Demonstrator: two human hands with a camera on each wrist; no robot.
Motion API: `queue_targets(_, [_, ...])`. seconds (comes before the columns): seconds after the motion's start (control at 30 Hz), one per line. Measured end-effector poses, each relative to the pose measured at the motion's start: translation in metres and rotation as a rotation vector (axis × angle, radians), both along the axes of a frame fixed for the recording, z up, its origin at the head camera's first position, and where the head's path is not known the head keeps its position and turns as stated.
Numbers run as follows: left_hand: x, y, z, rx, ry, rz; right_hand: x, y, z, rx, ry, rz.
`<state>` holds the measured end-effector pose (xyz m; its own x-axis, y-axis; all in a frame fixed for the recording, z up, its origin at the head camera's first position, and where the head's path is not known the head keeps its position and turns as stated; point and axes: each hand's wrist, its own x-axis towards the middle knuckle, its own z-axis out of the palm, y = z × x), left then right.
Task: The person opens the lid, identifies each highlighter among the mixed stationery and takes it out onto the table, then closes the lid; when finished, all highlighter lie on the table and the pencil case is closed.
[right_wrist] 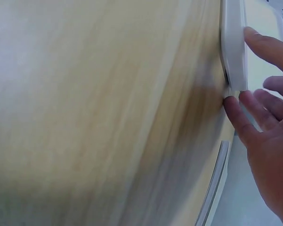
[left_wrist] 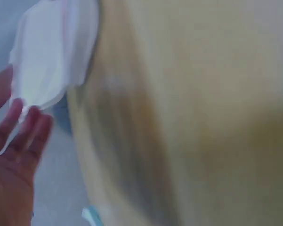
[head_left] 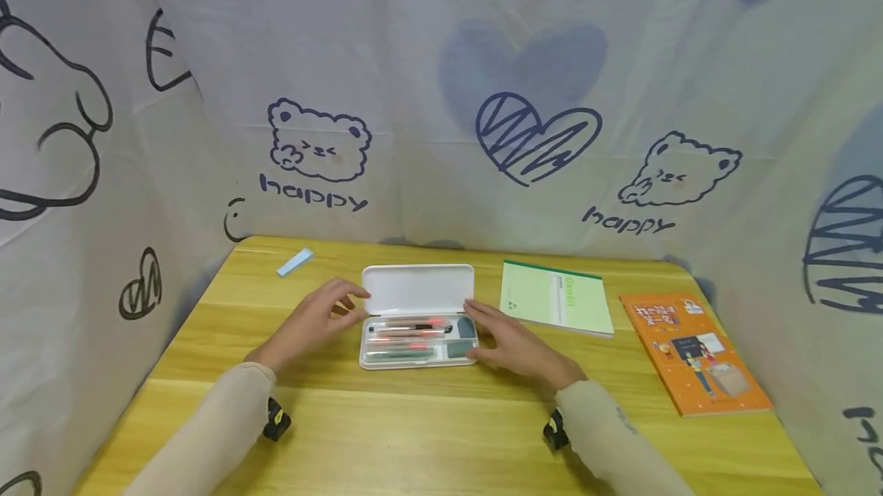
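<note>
A white pencil case [head_left: 418, 290] lies with its lid raised in the middle of the table. Several pens [head_left: 407, 339] are in its tray, beside dark bluish pieces [head_left: 465, 327] at the right end. By the left edge is my left hand [head_left: 313, 323], its fingers loosely spread; whether the fingertips meet the case I cannot tell. My right hand [head_left: 513, 339] touches the right side, thumb near the front corner and fingers by the hinge. In the right wrist view, a fingertip rests at the corner of the white case [right_wrist: 234, 47].
A light blue strip [head_left: 295, 261] lies at the back left of the wooden table [head_left: 414, 435]. Right of the case is a green notebook [head_left: 555, 297], then an orange book [head_left: 697, 354]. A printed white cloth [head_left: 414, 59] hangs behind the table and at both sides.
</note>
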<state>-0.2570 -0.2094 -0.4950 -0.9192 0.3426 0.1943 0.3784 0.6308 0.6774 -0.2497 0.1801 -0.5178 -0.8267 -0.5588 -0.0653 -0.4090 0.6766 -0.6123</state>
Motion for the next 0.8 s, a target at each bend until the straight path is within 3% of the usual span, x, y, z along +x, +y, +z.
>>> queue_targets(0.07, [0.003,0.003,-0.007,-0.065,-0.034,-0.078,0.001,0.000,0.002,0.006,-0.016,-0.012])
queue_targets(0.13, [0.005,0.005,-0.013,-0.106,-0.059,-0.109,0.002,0.000,0.002,0.018,-0.022,-0.016])
queue_targets(0.3, [0.002,0.009,-0.020,-0.138,-0.066,-0.114,0.003,-0.002,0.005,0.032,-0.024,0.001])
queue_targets(0.5, [0.002,0.007,-0.018,-0.147,-0.074,-0.126,-0.003,-0.003,0.009,0.044,-0.007,0.022])
queue_targets(0.8, [0.005,0.016,-0.017,-0.305,0.009,-0.154,-0.011,-0.001,0.004,0.058,-0.044,0.045])
